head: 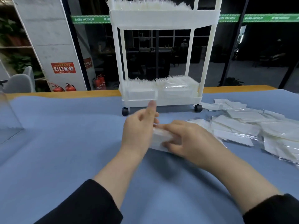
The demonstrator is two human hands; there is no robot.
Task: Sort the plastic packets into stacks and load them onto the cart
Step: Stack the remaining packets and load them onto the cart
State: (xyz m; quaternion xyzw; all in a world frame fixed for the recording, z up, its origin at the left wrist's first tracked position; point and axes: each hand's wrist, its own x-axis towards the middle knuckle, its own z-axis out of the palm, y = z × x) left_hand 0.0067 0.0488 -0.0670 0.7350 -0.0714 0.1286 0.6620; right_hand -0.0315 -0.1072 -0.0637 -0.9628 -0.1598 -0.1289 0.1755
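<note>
Both hands [163, 135] hold a blurred white packet stack [160, 139].

Ahead of my hands [161, 131] the cart [161, 96] blocks the way, its lower tray packed with packets [176, 88]. To my right, loose packets [252, 126] cover the surface [64, 135]. Left of my hands the blue cloth lies open as far as a clear cover [8, 117] at the edge.
</note>
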